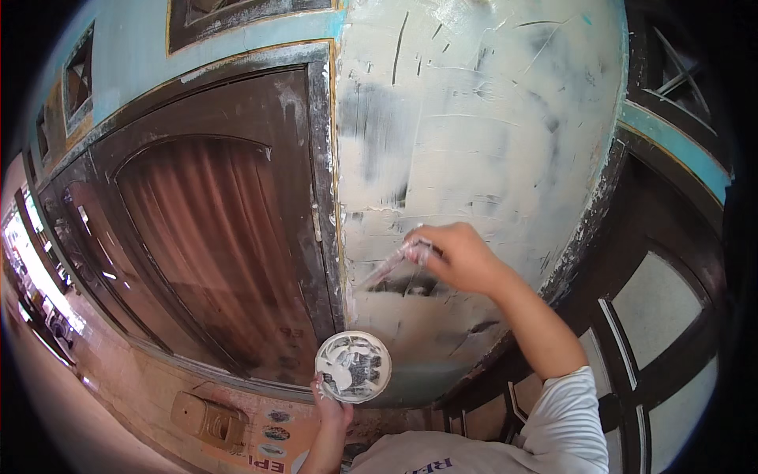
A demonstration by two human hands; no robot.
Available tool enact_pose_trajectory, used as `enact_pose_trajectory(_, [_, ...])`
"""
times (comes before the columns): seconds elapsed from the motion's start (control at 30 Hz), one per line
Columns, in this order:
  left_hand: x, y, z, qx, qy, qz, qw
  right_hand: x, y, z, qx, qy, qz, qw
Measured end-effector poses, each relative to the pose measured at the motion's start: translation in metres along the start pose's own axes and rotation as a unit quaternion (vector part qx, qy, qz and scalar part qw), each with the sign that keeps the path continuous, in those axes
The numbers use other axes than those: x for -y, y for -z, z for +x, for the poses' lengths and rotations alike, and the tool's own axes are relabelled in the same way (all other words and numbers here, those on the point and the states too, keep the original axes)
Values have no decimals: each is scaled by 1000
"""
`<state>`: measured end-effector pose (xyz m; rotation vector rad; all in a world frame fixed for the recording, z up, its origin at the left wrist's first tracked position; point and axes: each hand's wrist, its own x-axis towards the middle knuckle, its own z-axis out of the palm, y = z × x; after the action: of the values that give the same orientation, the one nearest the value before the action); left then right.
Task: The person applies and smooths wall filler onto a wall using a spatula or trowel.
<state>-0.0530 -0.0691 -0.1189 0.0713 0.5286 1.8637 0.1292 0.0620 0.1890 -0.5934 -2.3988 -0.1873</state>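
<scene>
My right hand is raised in front of the wall, its fingers closed round a putty knife. The blade points down and left at the lower part of the wall, near the door frame; whether it touches the surface I cannot tell. My left hand grips a round tub by its lower left side, held low before the wall. White putty lies in the tub, smeared over a dark bottom. Uneven cream putty covers most of the wall, with dark grey patches and streaks showing through.
A brown door with a curtain behind its arched glass stands to the left. Dark panelled woodwork closes in at the right. On the floor at lower left are a brown plastic stool and a printed sheet.
</scene>
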Motion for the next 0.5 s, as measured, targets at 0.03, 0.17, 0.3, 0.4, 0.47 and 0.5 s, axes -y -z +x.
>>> enact_pose_trajectory(0.03, [-1,0,-1,13,-3,-4,1000,-2,-10,-9,63,-64,149,985])
enact_pose_trajectory(0.17, [1,3,-3,-11,-18,21,1000,-28,-51,-49,157,-224,468,840])
enact_pose_trajectory(0.3, [0,12,-3,-8,-8,12,1000,-43,-84,-65,240,-271,422,831])
enact_pose_trajectory(0.4, [1,7,-6,-10,-5,19,1000,-57,-106,-77,151,-168,462,857])
enact_pose_trajectory(0.47, [-2,12,-8,-30,-6,19,999,-45,-87,-61,158,-270,585,748])
enact_pose_trajectory(0.5, [-4,16,-8,-23,-12,12,1000,-35,-73,-50,161,-270,588,745])
